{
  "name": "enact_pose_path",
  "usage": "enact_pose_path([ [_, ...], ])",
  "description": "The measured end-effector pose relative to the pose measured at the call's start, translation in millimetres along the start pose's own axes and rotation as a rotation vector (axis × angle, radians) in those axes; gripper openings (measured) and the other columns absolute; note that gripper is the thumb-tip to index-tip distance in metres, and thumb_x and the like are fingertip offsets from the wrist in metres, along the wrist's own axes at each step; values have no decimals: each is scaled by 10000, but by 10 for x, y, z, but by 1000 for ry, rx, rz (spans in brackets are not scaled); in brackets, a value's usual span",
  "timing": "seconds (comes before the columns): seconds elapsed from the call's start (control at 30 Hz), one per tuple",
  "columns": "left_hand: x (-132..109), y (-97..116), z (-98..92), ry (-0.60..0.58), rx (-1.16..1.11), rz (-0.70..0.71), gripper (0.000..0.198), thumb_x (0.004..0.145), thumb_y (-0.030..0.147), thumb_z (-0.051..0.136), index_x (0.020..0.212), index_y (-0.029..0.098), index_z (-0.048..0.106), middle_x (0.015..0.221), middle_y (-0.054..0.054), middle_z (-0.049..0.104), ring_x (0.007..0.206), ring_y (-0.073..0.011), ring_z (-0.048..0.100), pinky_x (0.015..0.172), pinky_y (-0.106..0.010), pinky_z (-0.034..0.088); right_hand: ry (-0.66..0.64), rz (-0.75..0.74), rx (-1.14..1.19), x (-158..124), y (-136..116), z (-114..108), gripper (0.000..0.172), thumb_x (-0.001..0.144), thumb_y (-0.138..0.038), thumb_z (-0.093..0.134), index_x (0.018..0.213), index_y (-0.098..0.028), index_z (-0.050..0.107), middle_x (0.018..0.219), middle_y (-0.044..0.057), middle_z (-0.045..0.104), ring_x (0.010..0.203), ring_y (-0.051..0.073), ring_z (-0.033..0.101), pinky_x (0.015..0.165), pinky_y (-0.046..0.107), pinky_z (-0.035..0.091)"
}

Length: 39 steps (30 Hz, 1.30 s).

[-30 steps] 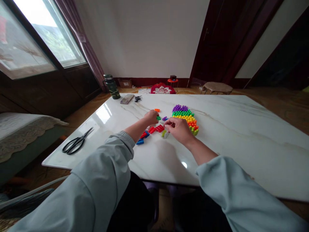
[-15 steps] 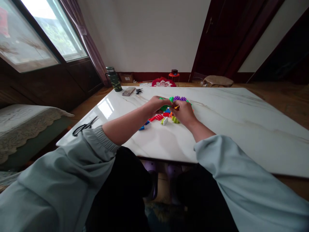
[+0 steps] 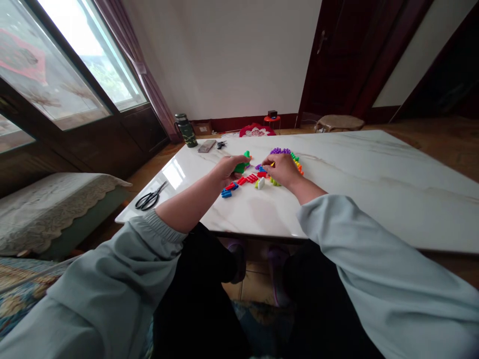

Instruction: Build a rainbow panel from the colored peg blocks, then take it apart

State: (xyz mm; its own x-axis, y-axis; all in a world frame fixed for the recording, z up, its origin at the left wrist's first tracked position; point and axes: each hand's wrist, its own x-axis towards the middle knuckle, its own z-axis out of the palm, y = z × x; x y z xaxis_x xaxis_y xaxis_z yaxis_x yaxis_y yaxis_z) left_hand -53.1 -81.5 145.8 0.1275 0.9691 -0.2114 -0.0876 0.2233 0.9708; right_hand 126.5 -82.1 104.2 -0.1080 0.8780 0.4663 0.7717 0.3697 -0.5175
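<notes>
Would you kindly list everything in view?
Table: one, marbled white, centre.
Flask: one, camouflage green, table's far corner.
Phone: one, pale, beside flask.
Keys: one bunch, dark, beside phone.
Scissors: one pair, black, table's left side.
Loose pieces: several, mainly red and blue, centre.
Rounded pieces: many, multicoloured, right of these.
Round stool: one, brown, beyond table.
Small stool: one, orange, beyond table.
Window: several panes, bright, left.
Curtain: one, purple, left.
Door: one, dark red, far right.
Shoes: two, purple, below table.
Sleeves: two, pale, foreground.
Left hand: one, bare, gripping green piece.
Right hand: one, bare, over rounded pieces.
</notes>
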Motion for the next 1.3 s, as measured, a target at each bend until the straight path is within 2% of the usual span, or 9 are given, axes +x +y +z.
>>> enact_pose_path([
  [0.2, 88, -108, -45, -19, -68, -16, 108, 639, 120, 678, 665, 116, 574, 532, 26, 485, 416, -29, 371, 340, -125, 185, 1, 3, -7, 16, -30, 56, 156, 753, -151, 612, 818, -179, 751, 771, 33, 734, 696, 154, 635, 656, 235, 456],
  [0.37, 177, -349, -93, -86, -121, 17, 173, 615, 159, 722, 705, 123, 579, 545, 43, 464, 433, -31, 371, 350, -136, 176, 30, -14, 33, 32, -29, 112, 131, 744, -159, 615, 783, -171, 739, 739, 25, 724, 666, 146, 630, 653, 236, 462],
  [0.5, 172, -511, -108, -148, -85, 60, 228, 600, 209, 744, 770, 127, 615, 535, 65, 431, 445, -34, 364, 370, -146, 187, 55, -14, 97, -8, -127, 48, 114, 742, -171, 612, 770, -162, 721, 726, 18, 711, 638, 140, 632, 660, 244, 483],
  [0.67, 121, -501, -144, -194, 47, 96, 353, 611, 266, 740, 933, 141, 670, 611, 33, 536, 517, -55, 464, 428, -155, 284, 159, 139, 275, -152, -309, -74, 150, 750, -234, 615, 841, -143, 692, 758, 30, 698, 545, 128, 624, 575, 251, 509],
  [0.77, 116, -492, -160, -193, 69, 88, 370, 610, 274, 737, 956, 156, 681, 647, 22, 571, 553, -65, 497, 457, -160, 323, 187, 235, 391, -228, -332, -58, 221, 747, -266, 624, 920, -134, 664, 801, 41, 689, 531, 125, 629, 508, 236, 501],
  [0.87, 140, -526, -148, -226, 51, 80, 341, 617, 278, 725, 935, 164, 690, 682, 7, 590, 594, -79, 524, 467, -162, 339, 135, 306, 434, -249, -255, 30, 258, 739, -262, 629, 962, -133, 639, 831, 47, 679, 542, 119, 634, 475, 215, 489],
  [1.07, 271, -658, -55, -346, -84, 14, 279, 634, 290, 712, 874, 149, 690, 669, -5, 567, 566, -75, 486, 415, -151, 288, -150, 386, 559, -181, 3, 193, 329, 742, -301, 639, 1041, -170, 596, 916, 40, 665, 549, 106, 637, 433, 191, 469],
  [1.17, 351, -716, -19, -323, -94, -23, 329, 641, 301, 732, 932, 152, 698, 651, -6, 569, 555, -79, 490, 413, -152, 305, -165, 358, 653, -167, 87, 256, 353, 746, -356, 649, 1051, -185, 600, 872, 24, 665, 574, 112, 644, 469, 201, 483],
  [1.3, 406, -809, 4, -264, -95, -68, 321, 658, 295, 751, 939, 150, 704, 610, 14, 549, 512, -66, 465, 428, -159, 346, -100, 335, 642, -203, 195, 390, 337, 730, -367, 661, 1006, -177, 626, 725, 4, 656, 569, 141, 639, 507, 240, 498],
])
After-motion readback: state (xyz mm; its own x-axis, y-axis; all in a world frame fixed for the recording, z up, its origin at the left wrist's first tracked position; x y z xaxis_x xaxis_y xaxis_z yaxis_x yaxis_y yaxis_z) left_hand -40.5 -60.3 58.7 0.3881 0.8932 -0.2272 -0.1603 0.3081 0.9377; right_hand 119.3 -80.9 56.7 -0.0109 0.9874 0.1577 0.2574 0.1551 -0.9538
